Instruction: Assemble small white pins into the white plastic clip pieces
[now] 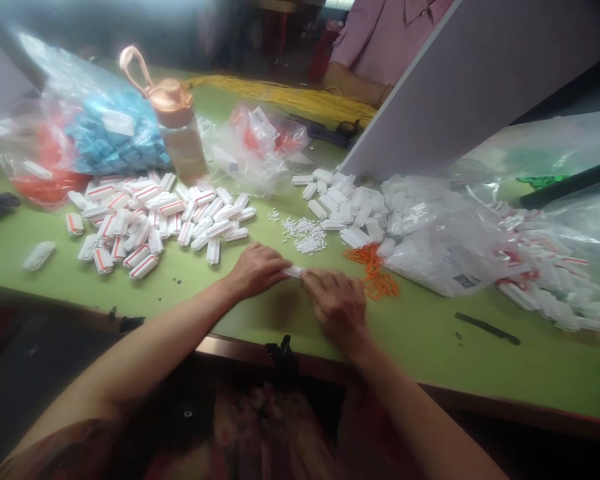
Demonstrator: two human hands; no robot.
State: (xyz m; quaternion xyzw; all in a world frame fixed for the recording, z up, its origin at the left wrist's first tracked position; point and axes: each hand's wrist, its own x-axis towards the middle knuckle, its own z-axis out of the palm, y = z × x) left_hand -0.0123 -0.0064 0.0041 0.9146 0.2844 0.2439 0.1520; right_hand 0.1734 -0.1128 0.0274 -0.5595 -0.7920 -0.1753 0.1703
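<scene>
My left hand (256, 268) and my right hand (336, 303) meet over the green table (430, 333), both pinched on a small white plastic connector (295, 271) held between them. Just beyond the hands lies a little heap of tiny white pins (305, 235). Thin orange parts (375, 273) lie in a small pile to the right of my right hand. A heap of white connectors with orange inserts (150, 220) lies to the left. Plain white connectors (350, 207) are piled at the back right.
A clear bottle with a copper-coloured cap (177, 127) stands behind the left heap. Plastic bags of blue and red parts (80, 140) and more bags (530, 240) flank the table. A grey board (455, 87) leans at the back. Another person in pink (380, 47) is opposite. A dark tool (486, 328) lies right.
</scene>
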